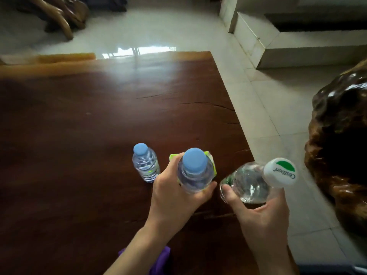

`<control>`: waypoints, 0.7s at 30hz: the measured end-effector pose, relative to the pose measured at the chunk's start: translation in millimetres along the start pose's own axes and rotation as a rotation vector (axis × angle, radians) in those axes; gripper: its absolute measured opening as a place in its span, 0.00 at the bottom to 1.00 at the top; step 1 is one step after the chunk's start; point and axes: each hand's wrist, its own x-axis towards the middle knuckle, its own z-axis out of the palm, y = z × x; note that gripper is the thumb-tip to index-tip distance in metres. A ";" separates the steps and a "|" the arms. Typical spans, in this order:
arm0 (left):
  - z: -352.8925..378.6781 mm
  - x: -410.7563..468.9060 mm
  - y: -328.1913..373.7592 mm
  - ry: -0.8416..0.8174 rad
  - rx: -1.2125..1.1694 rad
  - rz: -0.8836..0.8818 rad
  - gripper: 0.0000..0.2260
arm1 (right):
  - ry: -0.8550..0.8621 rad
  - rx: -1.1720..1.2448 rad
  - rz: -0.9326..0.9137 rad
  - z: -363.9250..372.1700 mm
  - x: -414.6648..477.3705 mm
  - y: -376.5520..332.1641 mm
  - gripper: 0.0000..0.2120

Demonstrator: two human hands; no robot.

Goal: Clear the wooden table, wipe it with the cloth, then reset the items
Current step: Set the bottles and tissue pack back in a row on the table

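Observation:
My left hand point(174, 193) grips a clear water bottle with a blue cap point(193, 171), held upright above the dark wooden table point(89, 126). A green and white carton point(211, 161) shows just behind that bottle, mostly hidden. My right hand point(262, 213) holds a second clear bottle with a white and green cap point(250, 181), tilted to the right near the table's right edge. A small blue-capped bottle point(146, 165) stands alone on the table left of my left hand. A purple cloth point(160, 259) peeks out under my left forearm at the near edge.
Pale tiled floor point(268, 108) runs along the table's right side. A glossy carved root-wood piece point(341, 145) stands at the far right. Another dark wooden carving point(59, 14) sits at the back left, and a low white step point(288, 50) at the back right.

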 end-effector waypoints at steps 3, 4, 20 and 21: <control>-38.7 -37.1 -16.9 0.048 0.007 -0.058 0.25 | -0.073 -0.021 0.041 15.4 -33.8 2.2 0.37; -50.7 -47.7 -23.2 0.067 0.005 -0.093 0.25 | -0.100 -0.024 0.051 22.5 -43.6 3.6 0.36; -193.7 -65.3 -126.2 0.495 0.179 -0.337 0.23 | -0.495 0.015 -0.075 179.9 -85.0 -5.3 0.30; -197.5 -59.8 -130.4 0.509 0.192 -0.344 0.23 | -0.509 0.022 -0.091 192.0 -82.0 -8.1 0.29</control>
